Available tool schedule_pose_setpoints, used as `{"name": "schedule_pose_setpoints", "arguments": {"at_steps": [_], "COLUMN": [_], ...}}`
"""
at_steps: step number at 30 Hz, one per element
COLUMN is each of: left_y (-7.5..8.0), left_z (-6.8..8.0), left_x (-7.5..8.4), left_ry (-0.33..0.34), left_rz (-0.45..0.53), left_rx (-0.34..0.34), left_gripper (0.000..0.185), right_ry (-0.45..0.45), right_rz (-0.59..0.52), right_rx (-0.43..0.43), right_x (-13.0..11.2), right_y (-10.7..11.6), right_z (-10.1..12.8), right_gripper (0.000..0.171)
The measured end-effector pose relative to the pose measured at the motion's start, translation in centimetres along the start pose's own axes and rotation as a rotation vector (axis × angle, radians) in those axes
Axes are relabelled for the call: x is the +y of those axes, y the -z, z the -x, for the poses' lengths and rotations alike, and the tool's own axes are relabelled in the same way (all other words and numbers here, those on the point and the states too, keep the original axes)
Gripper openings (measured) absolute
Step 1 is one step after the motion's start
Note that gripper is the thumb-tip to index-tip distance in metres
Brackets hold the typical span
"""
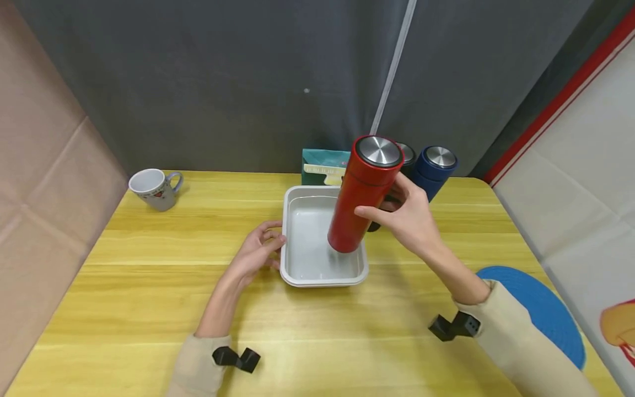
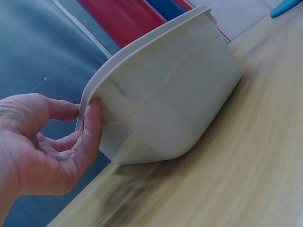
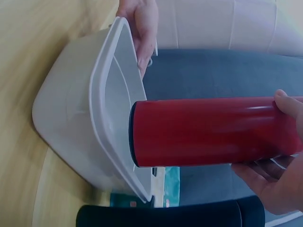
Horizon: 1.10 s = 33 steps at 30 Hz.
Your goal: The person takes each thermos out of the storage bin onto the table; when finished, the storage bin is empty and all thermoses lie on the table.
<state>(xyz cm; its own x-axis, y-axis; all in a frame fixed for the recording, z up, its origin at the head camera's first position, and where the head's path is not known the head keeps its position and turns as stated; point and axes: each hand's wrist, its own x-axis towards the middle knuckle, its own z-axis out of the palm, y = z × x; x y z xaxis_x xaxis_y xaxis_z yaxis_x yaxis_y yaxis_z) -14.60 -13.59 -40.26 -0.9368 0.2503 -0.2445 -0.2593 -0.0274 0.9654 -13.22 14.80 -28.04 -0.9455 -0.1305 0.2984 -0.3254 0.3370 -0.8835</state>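
Observation:
My right hand (image 1: 410, 220) grips a red thermos flask (image 1: 364, 193) with a steel-topped lid. The flask is tilted, its base over the mouth of a white plastic bin (image 1: 300, 190). In the right wrist view, the red flask (image 3: 203, 132) has its dark base just at the bin's rim (image 3: 99, 90). At the bin's left side, my left hand (image 1: 258, 245) holds the rim, thumb and fingers curled at its edge. The left wrist view shows that hand (image 2: 52, 142) against the bin's outer wall (image 2: 170, 94). No object shows inside the bin.
A blue flask (image 1: 434, 171) and a black flask (image 1: 408, 154), partly hidden, stand behind my right hand. Behind the bin is a green package (image 1: 324, 159). A patterned mug (image 1: 156, 190) stands at the far left, a round blue mat (image 1: 541, 314) at the right.

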Motion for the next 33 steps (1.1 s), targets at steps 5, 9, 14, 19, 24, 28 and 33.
{"name": "schedule_pose_setpoints", "arguments": {"at_steps": [5,9,14,19,24,28,33], "left_y": [0.1,0.0,-0.2,-0.2,-0.2,-0.3,-0.3], "left_z": [0.2,0.1,-0.1,-0.1,0.0,0.0,0.0], "left_x": [0.1,0.0,-0.1,-0.2,-0.3,-0.3,-0.3], "left_ry": [0.009,0.011,0.009,0.013,0.012,0.005,0.006], "left_rz": [0.004,0.002,0.009,0.011,0.014,0.015,0.014], "left_rx": [-0.001,0.003,0.007,0.008,0.007,0.01,0.012], "left_gripper": [0.047,0.047,0.047,0.047,0.047,0.046,0.047], "right_ry": [0.031,0.025,0.018,0.008,-0.006,-0.039,-0.089], "right_rz": [0.006,0.051,0.08,0.112,0.144,0.165,0.178], "right_rx": [0.031,0.069,0.104,0.14,0.184,0.215,0.23], "right_x": [0.3,0.2,0.4,1.0,1.5,2.2,3.7], "right_y": [1.0,2.0,3.2,4.2,5.6,6.8,7.9], "right_z": [0.6,1.1,1.7,2.4,3.1,3.6,3.9], "right_gripper": [0.057,0.056,0.056,0.054,0.053,0.053,0.054]}}
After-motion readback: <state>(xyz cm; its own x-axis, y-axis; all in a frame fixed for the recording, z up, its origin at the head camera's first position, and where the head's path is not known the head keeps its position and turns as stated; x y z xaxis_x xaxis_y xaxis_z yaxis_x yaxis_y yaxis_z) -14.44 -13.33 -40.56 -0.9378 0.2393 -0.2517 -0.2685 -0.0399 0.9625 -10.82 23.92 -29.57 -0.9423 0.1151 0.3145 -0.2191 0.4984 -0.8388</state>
